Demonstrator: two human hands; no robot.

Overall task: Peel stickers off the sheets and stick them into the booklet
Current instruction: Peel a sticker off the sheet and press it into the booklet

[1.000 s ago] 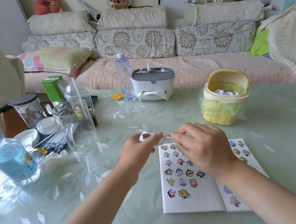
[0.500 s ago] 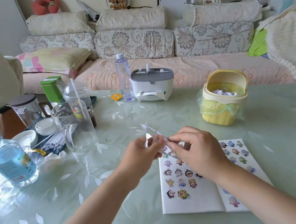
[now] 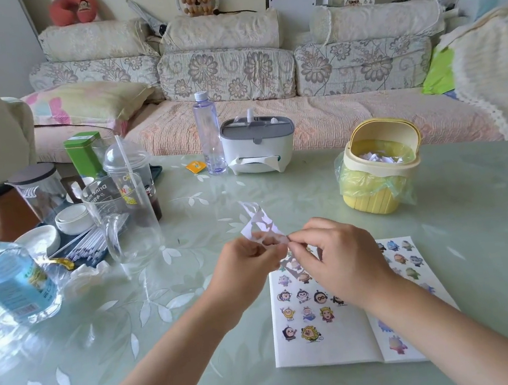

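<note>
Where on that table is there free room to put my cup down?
Widest bare stretch: right of the booklet, in front of the yellow bin. Another: the near left of the table, in front of the water bottle. A smaller gap lies between the white dispenser and the bin. The far left is crowded with cups and bowls.

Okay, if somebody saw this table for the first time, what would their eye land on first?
Most likely the centre, where the left hand and right hand pinch a mostly peeled sticker sheet between them above the table. Just beneath lies the open booklet, its pages dotted with bright cartoon stickers. Behind it to the right stands a small yellow bin lined with a bag.
</note>
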